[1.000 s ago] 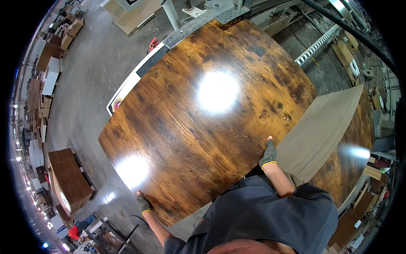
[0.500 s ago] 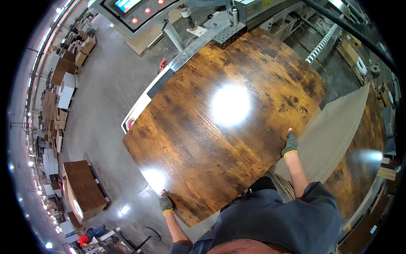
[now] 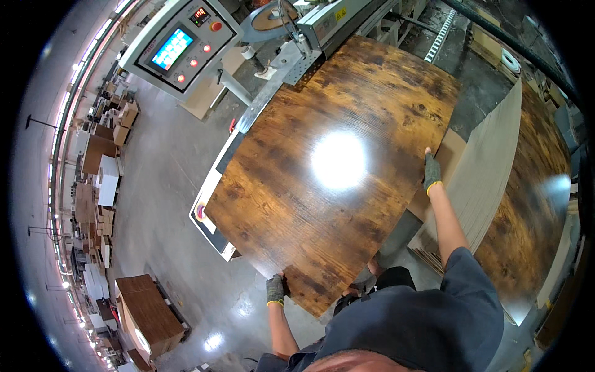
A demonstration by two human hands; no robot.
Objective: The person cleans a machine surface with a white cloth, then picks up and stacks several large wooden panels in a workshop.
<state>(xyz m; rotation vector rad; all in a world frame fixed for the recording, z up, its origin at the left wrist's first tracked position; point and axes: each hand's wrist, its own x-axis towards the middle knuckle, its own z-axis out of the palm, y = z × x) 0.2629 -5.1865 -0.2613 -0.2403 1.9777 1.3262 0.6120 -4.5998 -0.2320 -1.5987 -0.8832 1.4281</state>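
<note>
A large, glossy brown wood-grain board (image 3: 297, 211) lies in front of me, its far end under the head of a machine (image 3: 331, 25). My left hand (image 3: 275, 289), in a grey fingerless glove with a yellow cuff, is closed on the board's near left edge. On its right edge rests my right hand (image 3: 432, 169), gloved the same way, thumb on top and the other fingers partly hidden. The board's left side runs along the machine's white-edged bed (image 3: 214, 180), partly covering it. A round red button (image 3: 200, 212) shows at that bed's near end.
A control panel (image 3: 180, 49) with a lit screen and red buttons stands at the far left. To my right leans or lies a thick stack of similar boards (image 3: 527, 204). Brown panels (image 3: 145, 310) are piled on the floor at left. A black hose (image 3: 508, 46) crosses the upper right.
The board has slid forward along the machine and turned slightly, so its left side follows the bed more closely. Both hands have moved with it. More of the control panel shows.
</note>
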